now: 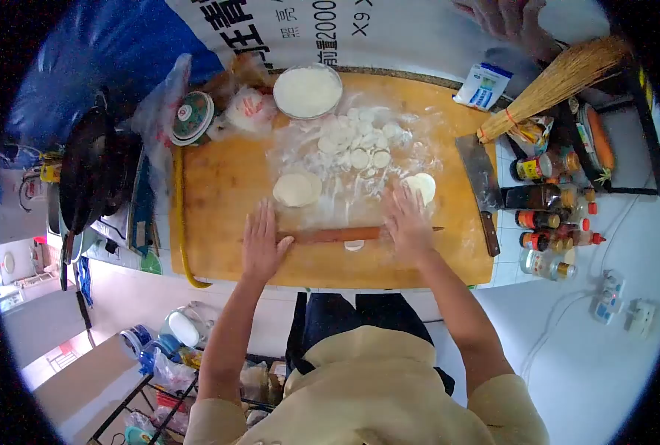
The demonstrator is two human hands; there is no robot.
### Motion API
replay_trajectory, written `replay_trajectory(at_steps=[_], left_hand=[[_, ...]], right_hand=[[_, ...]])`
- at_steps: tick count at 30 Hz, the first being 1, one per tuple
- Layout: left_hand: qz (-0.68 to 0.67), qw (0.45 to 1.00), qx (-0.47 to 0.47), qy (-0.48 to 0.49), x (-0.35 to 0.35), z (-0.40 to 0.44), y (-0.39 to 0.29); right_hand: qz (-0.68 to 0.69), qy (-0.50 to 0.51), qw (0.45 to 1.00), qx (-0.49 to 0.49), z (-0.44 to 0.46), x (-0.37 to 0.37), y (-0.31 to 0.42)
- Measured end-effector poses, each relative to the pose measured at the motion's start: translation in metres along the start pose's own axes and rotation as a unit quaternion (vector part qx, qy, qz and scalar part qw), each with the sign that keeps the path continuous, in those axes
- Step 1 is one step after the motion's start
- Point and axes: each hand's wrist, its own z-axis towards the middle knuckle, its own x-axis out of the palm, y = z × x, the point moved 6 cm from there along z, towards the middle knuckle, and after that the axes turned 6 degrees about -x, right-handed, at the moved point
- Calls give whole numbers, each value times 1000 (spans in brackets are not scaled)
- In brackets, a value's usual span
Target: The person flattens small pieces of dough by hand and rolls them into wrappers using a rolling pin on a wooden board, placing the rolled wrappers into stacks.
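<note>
A wooden rolling pin (pixel 337 235) lies across the floured board (pixel 219 193), over a small dough piece (pixel 354 245). My left hand (pixel 262 241) rests flat at the pin's left end, fingers stretched out and pointing up the board. My right hand (pixel 409 222) lies over the pin's right part with its fingers extended, their tips beside a flat dough round (pixel 424 187). More rolled rounds (pixel 297 190) lie above my left hand. Small dough discs (pixel 356 141) are heaped in flour at the upper middle.
A bowl of flour (pixel 308 90) stands at the board's back edge. At the right lie a cleaver (pixel 480 178), a straw broom (pixel 556 81) and several sauce bottles (pixel 534 196). A lidded container (pixel 193 119) and a dark wok (pixel 85 167) are at the left.
</note>
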Motion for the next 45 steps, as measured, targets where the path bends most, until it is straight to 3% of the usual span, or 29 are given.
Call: replay_trajectory(at_steps=[3,5,6,10,12,14,16,19,20,24,26,27,29,30,31,33,34,36,38,39,41,43,45], left_hand=[[-5,1000,1,-3,-11,-16,-3],[-15,994,80,77,-4,-51,-3],[-28,994,90,59,2,-48,3],[0,1000,-4,23,-2,11,10],[31,998,-6,46,-14,0,-2],[61,996,-3,63,-13,-19,-1],[14,994,73,84,0,-55,3],[-19,999,39,16,6,-12,15],[-2,998,-16,58,5,8,19],[56,998,27,12,-17,-7,4],[6,991,69,119,11,-64,13],[7,990,71,120,13,-56,14],[-40,997,38,60,8,-33,17],[-15,992,-10,125,15,-12,24],[-14,992,-12,125,10,-2,21],[15,1000,19,18,-15,14,10],[16,1000,21,13,-12,0,13],[15,996,76,41,6,-48,16],[14,996,58,73,4,-48,15],[11,992,41,115,7,-53,16],[56,992,7,113,15,-14,25],[31,997,50,-40,-10,16,18],[67,997,38,-20,-22,9,10]], right_hand=[[-35,51,998,-2,-18,10,-4],[35,121,991,-32,-42,6,14],[37,123,991,-30,-35,6,12],[18,68,997,-32,12,-8,-2],[-13,42,998,-41,8,-12,0],[74,143,987,-29,-28,9,0],[55,100,992,-58,-39,18,4],[33,66,996,-56,-9,10,-2],[22,63,997,-32,8,6,-7],[50,75,996,-9,-8,5,-8],[-13,161,984,-79,-40,0,20],[-12,160,984,-77,-39,7,16],[63,47,995,-57,-35,15,4],[64,49,995,-58,-21,9,1],[48,63,996,-28,0,-3,-3],[33,73,997,2,1,0,-8],[51,52,997,-30,-19,12,-9],[65,28,995,-63,-41,9,4],[90,156,983,-29,-49,1,22],[93,158,983,-24,-48,9,20],[43,79,996,-9,-25,19,-2],[38,63,997,-6,-5,9,-6],[30,41,999,-1,-15,5,-4]])
